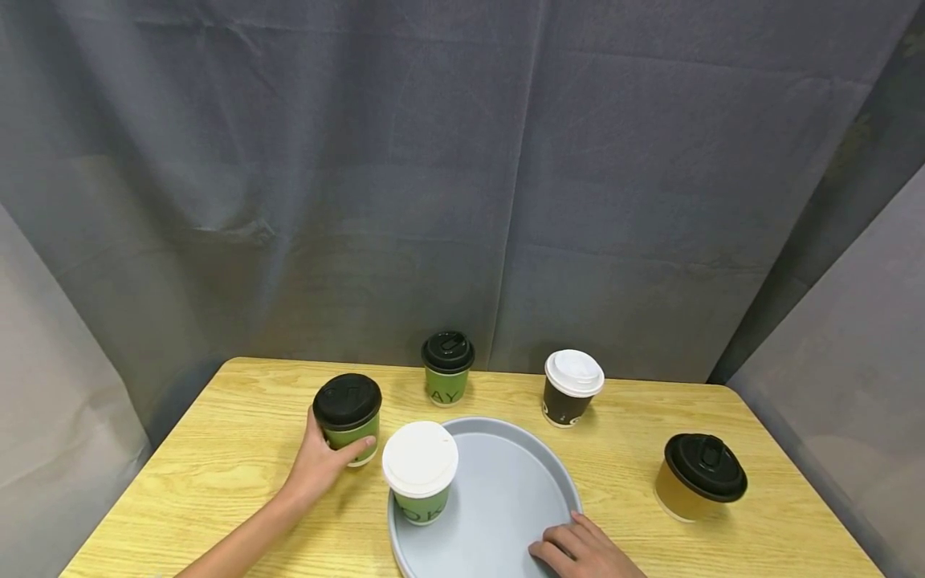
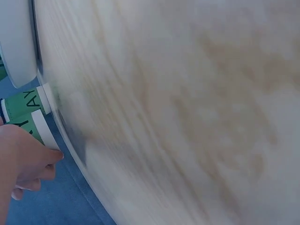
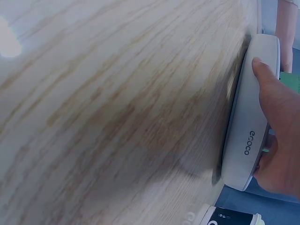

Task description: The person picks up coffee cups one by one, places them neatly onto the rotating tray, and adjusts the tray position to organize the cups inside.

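In the head view my left hand [image 1: 321,461] grips a green paper cup with a black lid [image 1: 349,405], upright at the table's left side. The left wrist view shows that hand [image 2: 30,157] round the cup's lower part [image 2: 40,129]. My right hand [image 1: 585,550] holds the near right rim of a round grey tray [image 1: 499,427]. In the right wrist view the hand's thumb [image 3: 263,72] lies along the tray's outer wall [image 3: 246,122]. A green cup with a white lid [image 1: 421,461] stands on the tray's left part.
Behind the tray stand a green cup with a black lid [image 1: 446,369] and a black cup with a white lid [image 1: 572,385]. A tan cup with a black lid [image 1: 697,478] is at the right. Grey curtains [image 1: 405,201] hang beyond the wooden table [image 1: 238,449].
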`<action>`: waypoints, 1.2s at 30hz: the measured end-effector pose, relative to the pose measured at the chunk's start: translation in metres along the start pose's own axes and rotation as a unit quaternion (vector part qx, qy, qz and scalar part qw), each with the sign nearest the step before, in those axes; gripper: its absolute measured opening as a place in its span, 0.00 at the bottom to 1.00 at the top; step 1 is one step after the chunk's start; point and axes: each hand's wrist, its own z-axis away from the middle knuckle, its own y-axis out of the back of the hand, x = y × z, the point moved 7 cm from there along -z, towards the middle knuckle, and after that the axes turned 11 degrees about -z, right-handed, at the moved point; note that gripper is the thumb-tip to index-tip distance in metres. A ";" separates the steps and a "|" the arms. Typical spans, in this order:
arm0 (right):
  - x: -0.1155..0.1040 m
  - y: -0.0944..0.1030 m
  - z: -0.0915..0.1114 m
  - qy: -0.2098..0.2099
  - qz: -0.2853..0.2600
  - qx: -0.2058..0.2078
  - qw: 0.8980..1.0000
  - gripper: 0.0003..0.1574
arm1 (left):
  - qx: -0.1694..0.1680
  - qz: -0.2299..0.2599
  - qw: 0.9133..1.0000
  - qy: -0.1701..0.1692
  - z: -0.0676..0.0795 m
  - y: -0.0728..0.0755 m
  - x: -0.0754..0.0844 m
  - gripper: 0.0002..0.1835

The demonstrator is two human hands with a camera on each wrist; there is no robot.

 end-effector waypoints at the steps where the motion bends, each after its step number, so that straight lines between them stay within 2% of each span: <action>1: 0.000 0.000 0.000 0.000 -0.001 -0.001 1.000 0.33 | -0.002 0.003 1.000 -0.001 0.001 0.000 0.001 0.53; 7: -0.001 0.000 0.000 0.001 -0.003 0.001 1.000 0.34 | -0.010 0.016 1.000 -0.003 0.008 0.004 0.004 0.53; 12: -0.001 0.000 0.000 0.002 -0.002 0.004 1.000 0.34 | -0.012 0.007 1.000 -0.006 0.013 0.007 0.005 0.54; 20: 0.000 0.001 -0.001 -0.009 -0.009 -0.008 1.000 0.35 | -0.016 0.000 0.999 -0.033 0.019 0.010 0.007 0.53; 36: 0.000 0.000 -0.001 -0.015 -0.008 -0.018 1.000 0.36 | -0.035 0.000 0.999 -0.024 0.035 0.011 0.010 0.52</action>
